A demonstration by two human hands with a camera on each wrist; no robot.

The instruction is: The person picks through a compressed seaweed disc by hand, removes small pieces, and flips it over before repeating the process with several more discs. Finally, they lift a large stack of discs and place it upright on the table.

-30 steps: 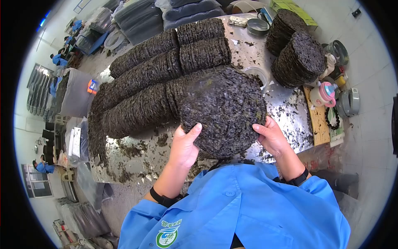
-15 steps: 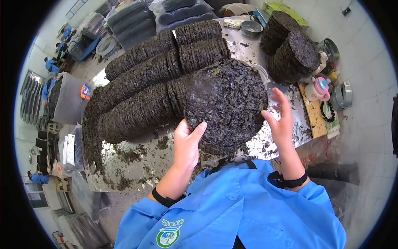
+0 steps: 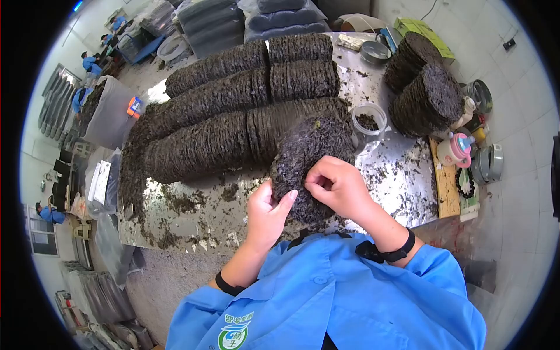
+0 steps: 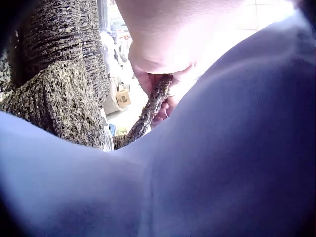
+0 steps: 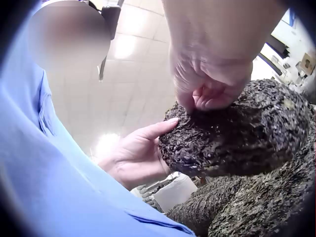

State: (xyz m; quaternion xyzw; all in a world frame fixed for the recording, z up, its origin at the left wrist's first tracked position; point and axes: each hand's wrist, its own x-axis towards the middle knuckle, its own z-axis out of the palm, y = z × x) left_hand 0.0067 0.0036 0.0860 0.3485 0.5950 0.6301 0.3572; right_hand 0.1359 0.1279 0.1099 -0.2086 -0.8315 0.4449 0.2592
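Observation:
In the head view my left hand [image 3: 265,213] grips the near left edge of a round, dark dried seaweed cake [image 3: 300,149], thumb laid over its face. My right hand [image 3: 338,185] is over the cake's near right part, its fingers curled and the thumb and fingertips pinching at the surface. The right wrist view shows those right-hand [image 5: 212,91] fingertips against the cake [image 5: 237,140], and the left thumb on its edge. Whatever lies between the right fingertips is hidden. In the left wrist view the cake's edge [image 4: 154,106] appears thin and side-on.
Long rows of seaweed cakes [image 3: 198,149] lie behind on a metal table [image 3: 198,227] strewn with scraps. To the right are a clear tub [image 3: 368,125] with bits inside, upright stacks [image 3: 429,102], a pink-lidded cup [image 3: 455,149] and a wooden board [image 3: 446,192].
My right hand let go of the cake's right edge, lifted beside it, then came in over the face and pinched there. The cake has tilted, uncovering the tub; the left hand keeps its grip.

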